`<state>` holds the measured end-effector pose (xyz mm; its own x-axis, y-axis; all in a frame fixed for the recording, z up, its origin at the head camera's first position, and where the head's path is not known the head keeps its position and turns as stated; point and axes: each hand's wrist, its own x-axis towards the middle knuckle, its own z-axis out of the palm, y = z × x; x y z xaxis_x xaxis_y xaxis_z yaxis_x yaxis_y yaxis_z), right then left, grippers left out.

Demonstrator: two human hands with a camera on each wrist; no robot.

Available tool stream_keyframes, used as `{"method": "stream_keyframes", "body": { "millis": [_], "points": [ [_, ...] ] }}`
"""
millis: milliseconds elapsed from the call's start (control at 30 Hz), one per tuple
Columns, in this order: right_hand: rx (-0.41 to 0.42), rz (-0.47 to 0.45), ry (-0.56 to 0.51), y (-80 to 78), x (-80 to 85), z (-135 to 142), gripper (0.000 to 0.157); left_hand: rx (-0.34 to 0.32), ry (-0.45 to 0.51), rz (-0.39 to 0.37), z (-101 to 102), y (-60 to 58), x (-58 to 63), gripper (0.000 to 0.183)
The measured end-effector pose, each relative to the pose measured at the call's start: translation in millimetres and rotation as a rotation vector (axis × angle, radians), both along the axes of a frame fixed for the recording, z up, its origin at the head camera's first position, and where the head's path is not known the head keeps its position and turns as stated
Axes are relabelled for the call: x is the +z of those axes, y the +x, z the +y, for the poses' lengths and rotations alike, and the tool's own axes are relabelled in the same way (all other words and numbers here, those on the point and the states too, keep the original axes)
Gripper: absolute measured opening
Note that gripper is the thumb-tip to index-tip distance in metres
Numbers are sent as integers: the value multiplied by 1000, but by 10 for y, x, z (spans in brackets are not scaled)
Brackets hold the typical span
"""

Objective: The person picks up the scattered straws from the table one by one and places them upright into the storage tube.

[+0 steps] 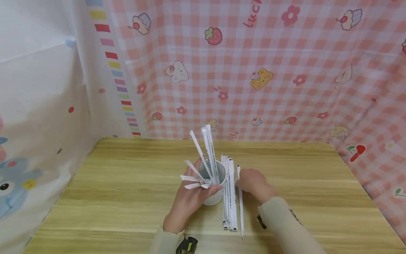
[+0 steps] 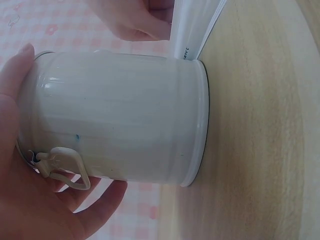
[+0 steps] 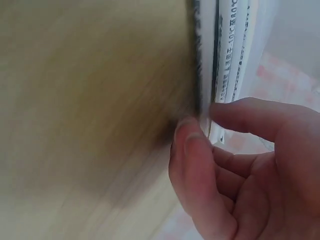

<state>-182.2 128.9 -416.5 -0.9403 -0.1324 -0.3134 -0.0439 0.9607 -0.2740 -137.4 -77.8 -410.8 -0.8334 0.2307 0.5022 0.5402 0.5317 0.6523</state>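
My left hand (image 1: 187,197) holds a white metal pail (image 2: 115,115) round its rim; the pail stands upright on the table and has a small ring handle (image 2: 70,167) on its side. Several paper-wrapped straws (image 1: 207,151) stick up from it, and shorter-looking white strips (image 1: 191,179) lean out over the left hand. Beside the pail lies a bundle of wrapped straws (image 1: 229,197). At its right edge, one wrapped straw (image 1: 241,215) lies slightly apart, pinched near its far end between thumb and forefinger of my right hand (image 3: 240,170).
The wood-grain table (image 1: 127,197) reaches back to a pink checked cloth (image 1: 196,88) with cartoon prints. A white printed cloth (image 1: 41,88) hangs at the left. Dark wrist straps (image 1: 187,245) show at both cuffs.
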Motion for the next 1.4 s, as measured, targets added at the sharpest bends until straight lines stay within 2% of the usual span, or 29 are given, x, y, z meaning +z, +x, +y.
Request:
{"method": "stream_keyframes", "body": {
  "millis": [133, 433, 567, 667, 833, 967, 1133, 1267, 1333, 1400],
  "points": [
    [-20, -21, -1, -6, 10, -44, 20, -2, -3, -1, -2, -1, -6, 85],
    [-64, -39, -65, 22, -32, 18, 28, -49, 44, -11, 8, 2, -8, 81],
    [-53, 29, -78, 18, 113, 73, 32, -49, 49, -16, 2, 2, -24, 83],
    [-36, 120, -91, 2, 347, 102, 32, -42, 58, -23, -4, -9, -34, 85],
    [-2, 303, -196, 24, 847, 67, 21, -33, 50, -28, -22, -14, -43, 85],
    [71, 497, -264, 123, 1231, -15, 12, -22, 33, -26, -27, -9, -37, 86],
    [177, 775, -327, 293, 1620, -118, 17, -15, 25, -25, -21, 5, -9, 87],
    [277, 989, -369, 371, 1806, -178, 17, -20, 24, -29, -20, 18, 4, 87],
    [318, 1042, -378, 384, 1836, -210, 17, -23, 23, -35, -21, 20, 3, 87],
    [345, 1055, -377, 376, 1815, -247, 18, -22, 24, -36, -20, 18, 0, 86]
  ]
}}
